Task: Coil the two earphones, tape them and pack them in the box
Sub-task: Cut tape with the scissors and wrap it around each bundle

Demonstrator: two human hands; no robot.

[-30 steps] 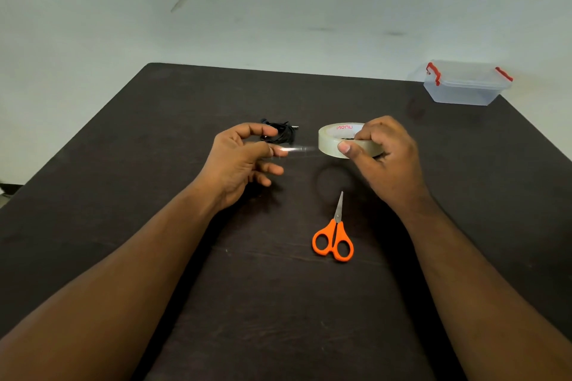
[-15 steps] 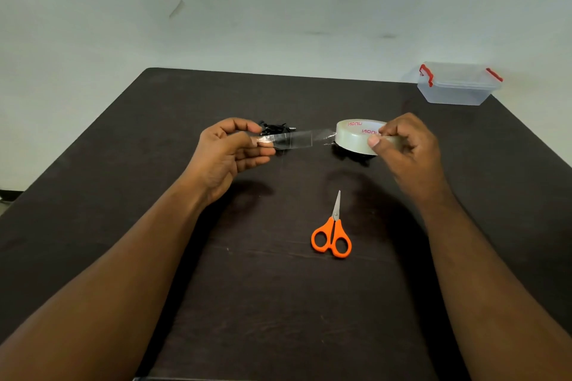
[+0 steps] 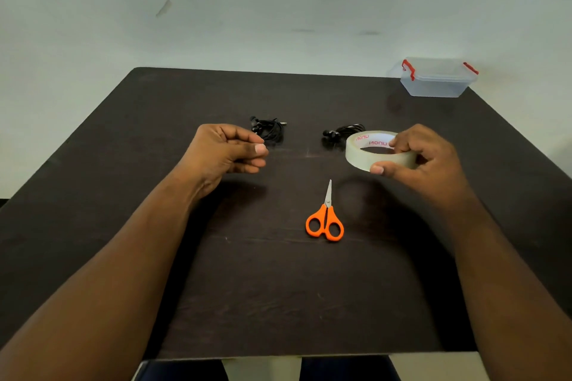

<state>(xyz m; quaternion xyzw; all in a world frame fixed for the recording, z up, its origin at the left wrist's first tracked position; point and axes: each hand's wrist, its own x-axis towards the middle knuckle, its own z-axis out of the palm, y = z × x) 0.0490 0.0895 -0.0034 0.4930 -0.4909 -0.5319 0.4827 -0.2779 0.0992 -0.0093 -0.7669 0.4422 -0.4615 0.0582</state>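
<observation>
Tape roll lifted over the dark table, both earphone coils lying behind the hands.

The right hand (image 3: 433,161) grasps the clear tape roll (image 3: 379,150); the left hand (image 3: 227,150) pinches thumb to fingers, whether on tape I cannot tell. Coiled black earphones (image 3: 269,130) and (image 3: 340,133) lie apart; the orange scissors (image 3: 325,219) are nearer, the lidded box (image 3: 438,77) at the far right corner.

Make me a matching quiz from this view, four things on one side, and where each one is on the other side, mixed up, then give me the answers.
Things:
1. tape roll
2. scissors
3. plastic box
4. two coiled earphones

Places:
A. lying shut on the table, between the two forearms
B. at the far right corner of the table
C. gripped in the right hand
D. on the table just beyond the hands, one near the left hand, the other behind the roll

Pairs: 1-C, 2-A, 3-B, 4-D
</observation>
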